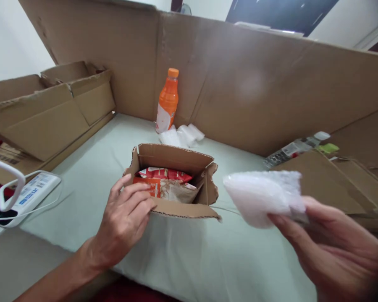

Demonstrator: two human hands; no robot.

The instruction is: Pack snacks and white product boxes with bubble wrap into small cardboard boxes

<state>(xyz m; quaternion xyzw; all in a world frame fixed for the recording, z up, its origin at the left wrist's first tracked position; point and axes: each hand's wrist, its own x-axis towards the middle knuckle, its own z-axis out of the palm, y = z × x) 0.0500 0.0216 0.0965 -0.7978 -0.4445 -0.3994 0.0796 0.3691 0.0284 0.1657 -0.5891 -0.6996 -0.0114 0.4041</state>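
An open cardboard box (176, 153) stands in the middle of the table, with a red packet (166, 174) and an orange and beige packet (173, 189) inside. My left hand (126, 214) grips its near left corner, fingers curled over the edge. To the right of the box, my right hand (327, 243) pinches a white bubble-wrapped bundle (258, 197) between thumb and fingers, held up in the air. What the wrap encloses cannot be made out.
An orange drink bottle (168, 102) stands at the back beside clear plastic wrap (182, 135). A transparent bottle (296, 150) leans behind cardboard (324, 182) at right. Larger cardboard boxes (50, 113) and a power strip (34, 193) with a white cable lie left.
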